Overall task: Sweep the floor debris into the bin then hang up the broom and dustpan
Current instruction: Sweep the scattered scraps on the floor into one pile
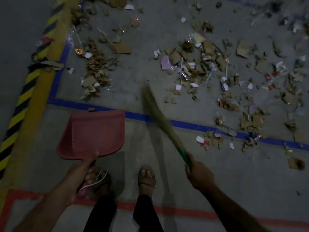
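Note:
My left hand (83,173) grips the handle of a red dustpan (93,134), held low over the floor in front of my left foot, its pan empty. My right hand (199,174) grips the green handle of a straw broom (157,116), whose blurred bristles reach up and left across a blue floor line. Debris (192,62), made of torn cardboard, paper scraps and foil wrappers, lies scattered over the grey floor beyond the blue line, in a heap at centre, another at left (95,71) and more to the right. No bin is in view.
A yellow and black striped strip (28,91) runs along the left. Blue tape (192,124) marks a rectangle on the floor and red tape (167,210) crosses near my sandalled feet (147,180). The scene is dim.

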